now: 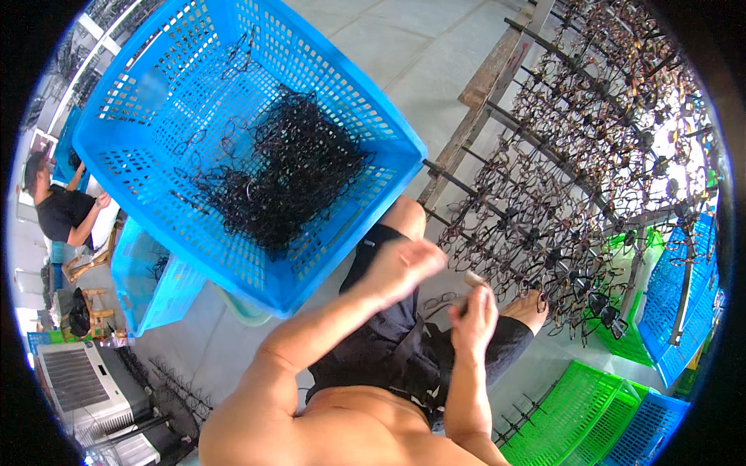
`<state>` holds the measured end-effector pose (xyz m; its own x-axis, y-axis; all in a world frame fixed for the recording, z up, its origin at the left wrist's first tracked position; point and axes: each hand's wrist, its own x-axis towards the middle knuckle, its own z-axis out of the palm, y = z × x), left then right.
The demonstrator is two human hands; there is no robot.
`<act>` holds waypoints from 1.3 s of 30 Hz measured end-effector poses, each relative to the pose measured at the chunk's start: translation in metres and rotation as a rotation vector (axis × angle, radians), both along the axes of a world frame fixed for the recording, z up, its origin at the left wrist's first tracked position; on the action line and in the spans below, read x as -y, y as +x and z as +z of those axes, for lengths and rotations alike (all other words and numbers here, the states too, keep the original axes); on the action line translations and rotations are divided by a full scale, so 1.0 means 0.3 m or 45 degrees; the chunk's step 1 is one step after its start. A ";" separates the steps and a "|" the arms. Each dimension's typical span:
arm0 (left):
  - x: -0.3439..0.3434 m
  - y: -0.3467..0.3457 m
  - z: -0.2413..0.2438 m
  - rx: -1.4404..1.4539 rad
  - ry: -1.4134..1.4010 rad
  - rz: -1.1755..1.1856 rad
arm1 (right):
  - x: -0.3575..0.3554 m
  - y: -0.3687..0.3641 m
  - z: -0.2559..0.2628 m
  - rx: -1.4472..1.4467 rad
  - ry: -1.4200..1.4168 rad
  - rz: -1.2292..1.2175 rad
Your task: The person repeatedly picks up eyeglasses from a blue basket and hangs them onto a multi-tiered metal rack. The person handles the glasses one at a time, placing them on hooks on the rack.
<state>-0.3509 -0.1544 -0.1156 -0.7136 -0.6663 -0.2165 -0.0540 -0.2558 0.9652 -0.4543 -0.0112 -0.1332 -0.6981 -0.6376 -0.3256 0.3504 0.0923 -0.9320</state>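
My left hand [411, 262], blurred by motion, is above my knee near the lower right corner of a large blue plastic basket [349, 256]. Inside the basket lies a tangled heap of thin black eyeglass frames [291, 169]. Lower and to the right, my right hand [475, 314] is raised with curled fingers. A pale covering or small piece [476, 278] shows at its fingertips, and something dark is by the thumb. A single eyeglass frame [440, 300] appears between and beyond the hands. What either hand grips is unclear.
Racks [524, 233] densely hung with eyeglass frames stand right, beside a wooden beam [460, 140]. Green [574, 408] and blue [679, 291] baskets are lower right. Another blue basket [154, 279] is left. A person [64, 212] sits far left; an air cooler [81, 384] stands lower left.
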 end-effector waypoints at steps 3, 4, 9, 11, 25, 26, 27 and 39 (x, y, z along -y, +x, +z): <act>0.368 0.060 -0.132 0.429 -0.711 0.580 | -0.114 -0.153 0.026 -0.349 -0.159 -0.510; 0.516 0.120 -0.268 0.775 -1.096 0.564 | -0.186 -0.231 0.038 -0.360 -0.105 -0.506; 0.683 0.128 -0.503 1.793 -1.216 -0.119 | -0.491 -0.512 0.087 -0.479 -0.083 -1.089; 0.783 0.259 -0.646 1.805 -1.338 -0.121 | -0.503 -0.569 0.104 -0.475 0.080 -1.050; 0.738 0.262 -0.294 1.570 -1.629 -0.134 | -0.500 -0.694 0.090 -0.084 0.216 -0.771; 0.741 0.276 -0.285 1.409 -1.689 0.054 | -0.500 -0.706 0.085 -0.107 0.219 -0.777; 0.751 0.309 -0.267 1.254 -1.744 0.250 | -0.485 -0.712 0.074 -0.125 0.213 -0.774; 0.708 0.382 0.121 0.480 -1.136 1.273 | -0.466 -0.807 -0.165 -0.182 -0.119 -1.189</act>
<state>-0.2364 -0.3668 -0.0792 0.1477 -0.8665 0.4768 -0.5060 0.3480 0.7892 -0.6965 0.1285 -0.1827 -0.9683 0.1796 -0.1735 0.1269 -0.2448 -0.9612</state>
